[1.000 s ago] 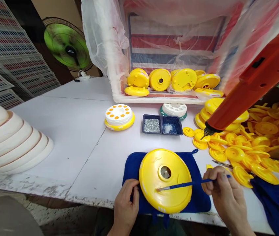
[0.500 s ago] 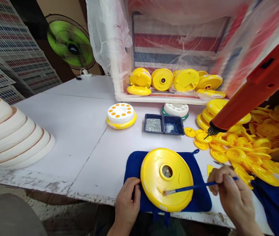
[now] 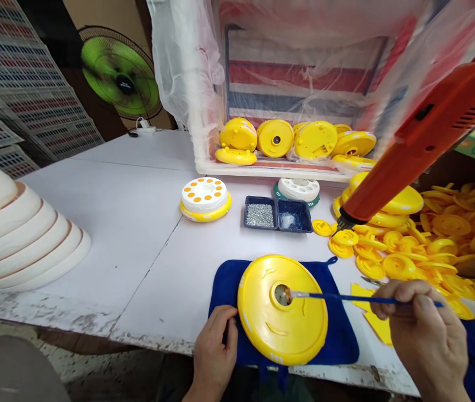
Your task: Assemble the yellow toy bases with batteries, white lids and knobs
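Observation:
A round yellow plastic disc (image 3: 262,312) with a raised hub and a hole at its centre lies on a dark blue cloth (image 3: 344,335). My left hand (image 3: 216,352) has its fingers curled against the disc's left rim, steadying it. In my right hand (image 3: 424,324) I pinch a slim blue-handled paintbrush (image 3: 346,297). The brush lies nearly level above the disc, its bristle end at the right edge of the central hole. Something grey shows inside the hole, too small to make out.
Behind the cloth stands a two-part tray (image 3: 260,216) of small metal pieces and whitish grease. An orange power screwdriver (image 3: 405,151) hangs at right over heaped yellow parts (image 3: 399,267). A plastic-lined crate (image 3: 262,170) holds yellow discs. Stacked white shells (image 3: 23,240) stand at left.
My right hand has moved right, and the brush tip has gone from the disc's lower surface up to the central hole. My left hand stays at the rim. The hanging screwdriver has shifted slightly left.

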A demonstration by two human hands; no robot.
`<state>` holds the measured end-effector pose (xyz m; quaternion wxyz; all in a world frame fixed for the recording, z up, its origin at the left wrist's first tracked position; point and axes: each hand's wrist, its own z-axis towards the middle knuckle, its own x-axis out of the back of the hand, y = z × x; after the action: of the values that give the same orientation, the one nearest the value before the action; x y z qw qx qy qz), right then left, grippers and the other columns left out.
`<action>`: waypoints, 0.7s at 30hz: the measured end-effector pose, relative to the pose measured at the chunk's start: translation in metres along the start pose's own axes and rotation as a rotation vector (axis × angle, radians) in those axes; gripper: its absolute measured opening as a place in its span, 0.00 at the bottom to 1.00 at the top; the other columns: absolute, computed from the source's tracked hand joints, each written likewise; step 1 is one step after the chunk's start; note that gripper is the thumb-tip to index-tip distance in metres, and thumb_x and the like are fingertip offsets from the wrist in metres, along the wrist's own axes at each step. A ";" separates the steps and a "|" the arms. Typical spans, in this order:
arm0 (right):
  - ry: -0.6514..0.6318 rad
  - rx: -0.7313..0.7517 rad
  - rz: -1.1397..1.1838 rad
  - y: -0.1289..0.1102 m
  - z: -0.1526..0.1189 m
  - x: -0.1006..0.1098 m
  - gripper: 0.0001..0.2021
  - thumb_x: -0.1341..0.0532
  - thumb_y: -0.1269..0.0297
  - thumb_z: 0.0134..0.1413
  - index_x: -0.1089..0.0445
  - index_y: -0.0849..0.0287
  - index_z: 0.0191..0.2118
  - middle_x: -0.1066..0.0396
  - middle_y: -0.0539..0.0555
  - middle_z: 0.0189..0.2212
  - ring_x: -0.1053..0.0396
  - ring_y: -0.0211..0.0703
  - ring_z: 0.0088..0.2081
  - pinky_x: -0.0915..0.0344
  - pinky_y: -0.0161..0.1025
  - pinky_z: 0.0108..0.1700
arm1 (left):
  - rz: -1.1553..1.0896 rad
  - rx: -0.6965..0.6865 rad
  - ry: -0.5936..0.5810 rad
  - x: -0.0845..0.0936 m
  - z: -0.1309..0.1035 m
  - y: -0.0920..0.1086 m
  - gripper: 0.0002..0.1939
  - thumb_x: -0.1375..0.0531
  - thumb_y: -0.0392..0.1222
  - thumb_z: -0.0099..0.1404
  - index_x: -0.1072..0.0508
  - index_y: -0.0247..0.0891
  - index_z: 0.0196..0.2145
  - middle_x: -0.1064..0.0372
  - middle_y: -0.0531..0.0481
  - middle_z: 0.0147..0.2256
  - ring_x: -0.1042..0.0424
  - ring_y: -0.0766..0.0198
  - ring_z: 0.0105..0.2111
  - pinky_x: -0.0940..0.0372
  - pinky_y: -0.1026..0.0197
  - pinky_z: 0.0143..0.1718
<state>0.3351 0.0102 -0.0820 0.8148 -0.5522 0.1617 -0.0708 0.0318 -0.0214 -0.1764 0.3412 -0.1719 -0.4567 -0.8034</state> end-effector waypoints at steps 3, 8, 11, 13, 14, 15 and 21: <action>-0.026 0.096 -0.069 0.012 0.006 -0.008 0.08 0.44 0.64 0.62 0.33 0.57 0.32 0.32 0.51 0.24 0.33 0.41 0.27 0.36 0.37 0.28 | 0.000 -0.009 0.004 0.001 0.001 0.001 0.09 0.48 0.31 0.67 0.29 0.39 0.40 0.26 0.49 0.36 0.24 0.66 0.36 0.29 0.68 0.38; -0.143 0.139 -0.258 0.034 0.007 -0.020 0.11 0.48 0.61 0.66 0.34 0.57 0.32 0.31 0.51 0.25 0.33 0.42 0.28 0.37 0.41 0.31 | 0.004 -0.017 0.018 0.003 0.000 0.003 0.09 0.48 0.31 0.67 0.29 0.39 0.40 0.26 0.49 0.35 0.24 0.66 0.36 0.30 0.68 0.38; -0.126 0.160 -0.338 0.036 0.008 -0.016 0.11 0.47 0.61 0.66 0.34 0.57 0.32 0.31 0.50 0.25 0.33 0.41 0.28 0.38 0.42 0.33 | 0.007 -0.010 0.025 0.003 0.000 0.003 0.10 0.48 0.31 0.67 0.29 0.40 0.40 0.26 0.48 0.36 0.24 0.66 0.36 0.30 0.69 0.38; -0.090 0.183 -0.319 0.035 0.009 -0.013 0.10 0.46 0.62 0.65 0.34 0.57 0.32 0.31 0.50 0.26 0.32 0.40 0.27 0.37 0.41 0.32 | 0.007 -0.007 0.026 0.003 0.000 0.002 0.10 0.48 0.31 0.66 0.29 0.40 0.40 0.26 0.49 0.36 0.24 0.66 0.37 0.30 0.69 0.39; -0.086 0.190 -0.294 0.035 0.008 -0.013 0.10 0.46 0.62 0.65 0.34 0.57 0.32 0.31 0.50 0.26 0.32 0.40 0.27 0.37 0.41 0.31 | 0.006 -0.007 0.025 0.003 0.000 0.002 0.10 0.48 0.31 0.66 0.29 0.40 0.40 0.26 0.49 0.36 0.24 0.66 0.37 0.30 0.69 0.39; -0.097 0.188 -0.272 0.035 0.007 -0.014 0.10 0.46 0.62 0.65 0.34 0.57 0.33 0.31 0.50 0.26 0.32 0.41 0.27 0.36 0.40 0.30 | 0.004 -0.006 0.022 0.003 0.001 0.001 0.10 0.48 0.31 0.66 0.29 0.40 0.40 0.26 0.49 0.36 0.24 0.66 0.36 0.30 0.69 0.39; -0.063 0.145 -0.291 0.036 0.005 -0.021 0.11 0.46 0.60 0.65 0.34 0.58 0.32 0.32 0.50 0.27 0.32 0.39 0.27 0.36 0.40 0.32 | -0.005 0.000 0.013 0.001 0.001 0.000 0.10 0.48 0.31 0.67 0.30 0.40 0.40 0.26 0.49 0.35 0.24 0.66 0.36 0.29 0.68 0.38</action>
<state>0.3151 0.0345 -0.1095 0.8385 -0.5113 0.0488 -0.1820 0.0313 -0.0213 -0.1750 0.3420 -0.1656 -0.4551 -0.8053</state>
